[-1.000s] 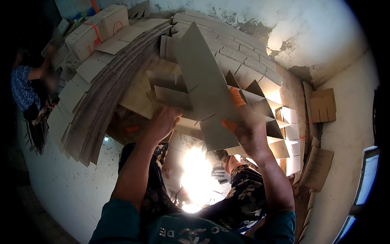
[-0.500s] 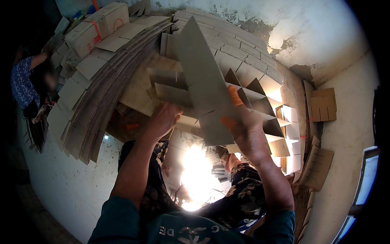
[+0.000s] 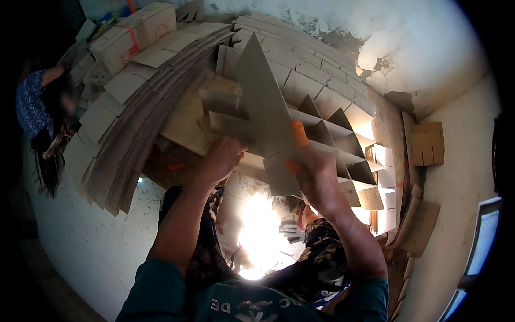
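Note:
A long, flat cardboard strip [image 3: 263, 102] stands tilted upright in front of me, its pointed corner toward the far side. My right hand [image 3: 319, 180], with orange covers on thumb and a finger, is closed round its right edge. Behind and to the right lies a divider grid [image 3: 322, 131] of slotted cardboard strips crossing in square cells. My left hand [image 3: 222, 155] is curled closed at the grid's near left side, its fingertips at the edge of a near strip. The strip in my right hand hides part of the grid's middle.
Fanned stacks of cardboard strips [image 3: 137, 126] curve along the left; more stacked strips [image 3: 316, 70] lie at the back. A taped carton [image 3: 134, 37] rests at the far left. Another person [image 3: 35, 104] is at the left edge. Slotted cardboard pieces [image 3: 427, 144] lean by the right wall.
My right hand has shifted left and slightly down the view, and the top of the cardboard strip has dropped a little. My left hand has moved slightly right, still closed.

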A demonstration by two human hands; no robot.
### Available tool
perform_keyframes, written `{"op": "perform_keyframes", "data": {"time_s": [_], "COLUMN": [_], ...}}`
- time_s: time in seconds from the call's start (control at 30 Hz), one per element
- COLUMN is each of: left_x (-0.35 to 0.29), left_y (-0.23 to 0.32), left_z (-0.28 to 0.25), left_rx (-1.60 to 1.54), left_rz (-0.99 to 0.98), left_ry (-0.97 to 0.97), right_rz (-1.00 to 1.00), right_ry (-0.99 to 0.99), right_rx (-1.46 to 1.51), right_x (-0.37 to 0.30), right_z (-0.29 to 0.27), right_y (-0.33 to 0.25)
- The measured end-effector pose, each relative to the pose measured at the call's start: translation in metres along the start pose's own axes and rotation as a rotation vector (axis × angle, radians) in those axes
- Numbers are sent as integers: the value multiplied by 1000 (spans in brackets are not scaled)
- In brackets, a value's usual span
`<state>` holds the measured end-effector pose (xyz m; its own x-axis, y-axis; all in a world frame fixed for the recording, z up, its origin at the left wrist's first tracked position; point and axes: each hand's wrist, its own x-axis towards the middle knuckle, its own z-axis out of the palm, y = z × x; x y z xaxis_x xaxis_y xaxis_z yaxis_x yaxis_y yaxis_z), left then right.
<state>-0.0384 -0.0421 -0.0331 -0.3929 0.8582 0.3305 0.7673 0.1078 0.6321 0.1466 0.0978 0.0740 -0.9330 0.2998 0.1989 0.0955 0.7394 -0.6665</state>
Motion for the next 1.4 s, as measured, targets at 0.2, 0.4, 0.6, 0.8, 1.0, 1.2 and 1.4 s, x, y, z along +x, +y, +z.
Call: {"op": "perform_keyframes", "data": {"time_s": [0.2, 0.4, 0.6, 0.8, 1.0, 1.2, 1.4], "left_x": [-1, -3, 1, 0, 13, 14, 21], "left_y": [0, -4, 4, -1, 12, 8, 21], "left_z": [0, 5, 0, 13, -2, 2, -10], "left_rx": [45, 15, -29, -13, 103, 88, -17], "left_rz": [-123, -76, -148, 6, -65, 3, -212], "left_ry": [-129, -75, -140, 130, -73, -47, -219], "right_rz": [49, 31, 15, 69, 30, 54, -187], "right_ry": [33, -13, -45, -161, -208, -290, -119], "right_rx": [44, 51, 11, -173, -219, -247, -186], "right_x": [-4, -8, 3, 10, 7, 0, -11], "right_z": [2, 0, 9, 39, 34, 47, 46], "right_y": [-4, -1, 6, 25, 22, 37, 49]}}
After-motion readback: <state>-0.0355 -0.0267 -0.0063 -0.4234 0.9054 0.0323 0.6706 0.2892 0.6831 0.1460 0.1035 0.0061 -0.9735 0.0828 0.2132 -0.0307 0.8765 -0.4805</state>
